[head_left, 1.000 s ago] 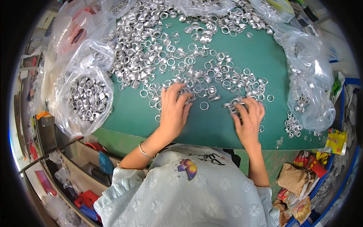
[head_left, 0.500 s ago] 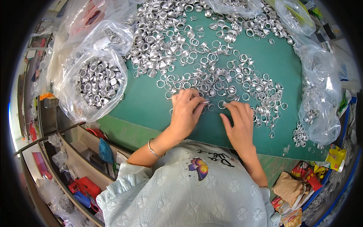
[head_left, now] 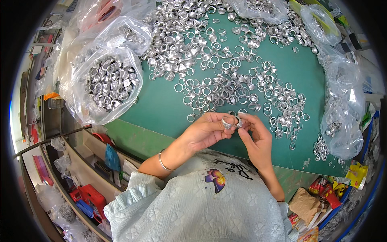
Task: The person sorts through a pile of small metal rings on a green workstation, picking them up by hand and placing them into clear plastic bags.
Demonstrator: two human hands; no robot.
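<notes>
The left hand (head_left: 205, 131) and the right hand (head_left: 254, 137) are close together, just above the near edge of the green surface (head_left: 161, 109). Their fingertips almost meet. Between them they pinch a few small silver rings (head_left: 232, 122). The left hand's fingers are curled around one ring, and the right hand's thumb and first finger nip another ring right beside it. It looks like two or three rings, but they are too small to count for sure.

A thin bracelet (head_left: 162, 161) sits on the left wrist.

Just past the hands, a big spread of loose rings (head_left: 225, 86) covers the middle of the surface. They are silver and lie flat or piled on each other. The pile gets thicker toward the far side.

On the left sits an open clear plastic bag (head_left: 109, 82) full of wider silver pieces. More clear bags lie behind it. On the right, another clear bag (head_left: 342, 121) lies crumpled at the edge of the surface, with a small bunch of rings inside and a few more beside it.

The person wears a pale blue top with a butterfly picture (head_left: 215, 179) on the front.
</notes>
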